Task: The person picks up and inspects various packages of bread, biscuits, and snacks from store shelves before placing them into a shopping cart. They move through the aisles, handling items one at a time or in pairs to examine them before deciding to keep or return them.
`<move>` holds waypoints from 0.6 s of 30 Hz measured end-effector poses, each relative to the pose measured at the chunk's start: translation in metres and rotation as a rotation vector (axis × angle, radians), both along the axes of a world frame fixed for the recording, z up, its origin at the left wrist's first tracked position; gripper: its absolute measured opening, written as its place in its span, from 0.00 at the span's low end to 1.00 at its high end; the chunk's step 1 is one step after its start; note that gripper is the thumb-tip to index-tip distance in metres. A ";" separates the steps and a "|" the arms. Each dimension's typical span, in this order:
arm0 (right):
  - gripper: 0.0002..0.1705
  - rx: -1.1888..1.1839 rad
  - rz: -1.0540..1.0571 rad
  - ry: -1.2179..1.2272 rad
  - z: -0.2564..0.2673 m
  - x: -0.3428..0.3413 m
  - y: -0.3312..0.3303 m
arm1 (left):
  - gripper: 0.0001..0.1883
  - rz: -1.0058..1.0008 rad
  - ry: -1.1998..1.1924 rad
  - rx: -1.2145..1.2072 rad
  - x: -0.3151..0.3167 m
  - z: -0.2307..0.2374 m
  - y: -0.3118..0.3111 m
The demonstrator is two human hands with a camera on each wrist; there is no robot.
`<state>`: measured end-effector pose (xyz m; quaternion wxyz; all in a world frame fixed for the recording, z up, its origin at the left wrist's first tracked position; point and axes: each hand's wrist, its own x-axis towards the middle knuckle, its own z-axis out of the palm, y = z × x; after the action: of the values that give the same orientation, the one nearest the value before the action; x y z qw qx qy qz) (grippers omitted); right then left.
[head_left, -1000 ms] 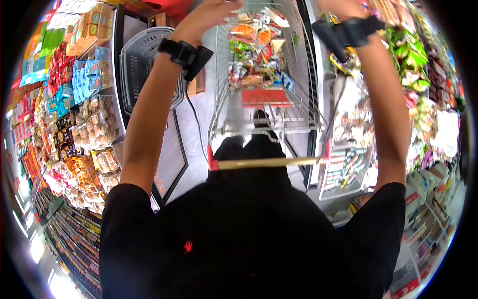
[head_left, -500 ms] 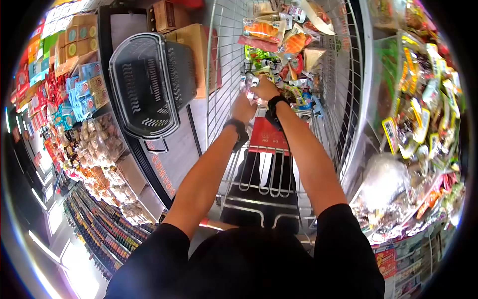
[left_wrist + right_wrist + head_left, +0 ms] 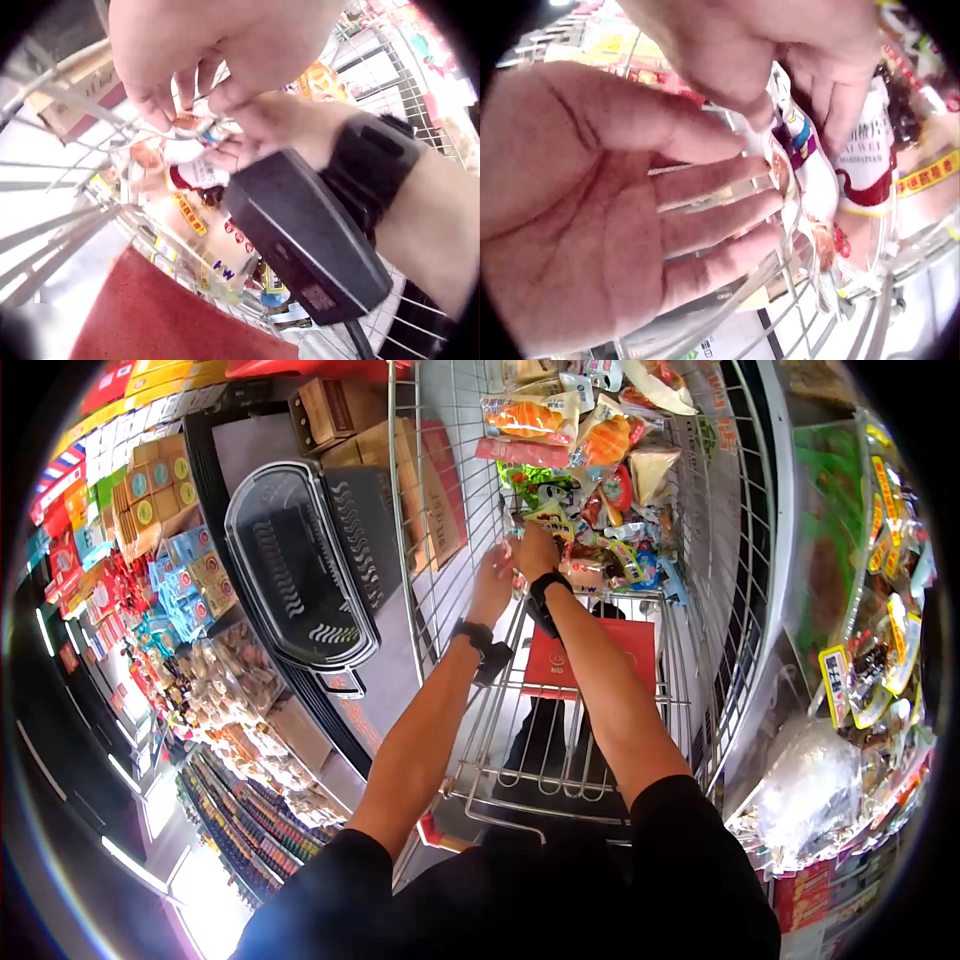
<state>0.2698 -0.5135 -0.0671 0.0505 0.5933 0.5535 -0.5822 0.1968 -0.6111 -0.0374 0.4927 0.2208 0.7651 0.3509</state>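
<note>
A white packet with purple and blue print [image 3: 814, 176] is pinched between the thumb and fingers of my right hand [image 3: 780, 45]. My left hand [image 3: 607, 202] has its palm in view and its fingers extended, the tips touching the packet's edge. In the head view, the left hand [image 3: 492, 585] and right hand [image 3: 537, 553] meet inside the shopping cart, at the near left of its piled snacks [image 3: 600, 490]. Beside the held packet lies a white and dark red bag [image 3: 866, 161]. The packet is mostly hidden by the hands in the head view.
Wire walls of the cart [image 3: 420, 560] stand on both sides, with a red panel [image 3: 630, 650] at the near end. Left of it are a dark lidded basket [image 3: 300, 570] and cardboard boxes [image 3: 335, 410]. Bagged goods [image 3: 885, 630] fill the right side.
Both hands were raised far apart at the top of the head view. They have come down and together among the snacks in the cart, which now appears closer; the right hand has taken hold of a packet.
</note>
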 end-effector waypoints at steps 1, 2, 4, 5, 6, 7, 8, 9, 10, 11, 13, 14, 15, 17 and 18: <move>0.28 0.066 -0.021 0.056 -0.001 0.008 -0.002 | 0.16 0.008 0.061 -0.024 0.003 0.019 0.014; 0.29 0.135 -0.038 0.113 -0.001 0.018 -0.001 | 0.16 0.012 0.057 -0.008 -0.003 -0.001 0.009; 0.33 0.181 0.056 0.196 0.016 0.047 0.012 | 0.15 -0.048 0.115 -0.056 -0.017 -0.062 -0.014; 0.36 0.139 0.026 0.315 0.042 0.062 0.023 | 0.14 0.098 -0.298 -0.140 -0.017 -0.026 0.009; 0.38 0.100 -0.005 0.430 0.070 0.077 0.034 | 0.14 0.090 -0.315 -0.114 -0.008 0.015 0.026; 0.42 -0.048 0.065 0.371 0.118 0.090 0.052 | 0.14 -0.216 -0.125 -0.093 0.003 0.053 0.037; 0.42 -0.008 0.050 0.348 0.123 0.093 0.053 | 0.14 -0.526 0.078 -0.057 0.015 0.084 0.049; 0.43 0.057 0.026 0.412 0.119 0.102 0.051 | 0.15 -0.763 0.425 0.128 0.032 0.103 0.064; 0.44 0.125 0.007 0.475 0.128 0.116 0.052 | 0.16 -0.671 0.304 0.218 -0.004 0.042 0.035; 0.43 0.166 0.057 0.365 0.181 0.127 0.058 | 0.19 -0.516 0.161 -0.112 0.016 0.158 0.069; 0.44 0.226 0.008 0.406 0.253 0.129 0.055 | 0.22 -0.425 -0.019 0.153 0.017 0.211 0.070; 0.46 0.246 -0.081 0.568 0.267 0.131 0.047 | 0.20 -0.465 -0.059 0.144 0.014 0.237 0.071; 0.48 0.271 -0.108 0.553 0.292 0.134 0.039 | 0.18 -0.475 -0.044 0.158 0.018 0.281 0.068; 0.51 0.249 -0.152 0.437 0.363 0.137 0.013 | 0.16 -0.501 -0.119 0.235 0.015 0.345 0.052; 0.49 0.269 -0.245 0.616 0.345 0.135 -0.002 | 0.16 -0.518 -0.117 0.294 0.013 0.364 0.042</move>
<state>0.4043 -0.5156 0.2775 -0.2675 0.4533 0.5390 -0.6576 0.2101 -0.5693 0.3262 0.5720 0.4569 0.5946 0.3324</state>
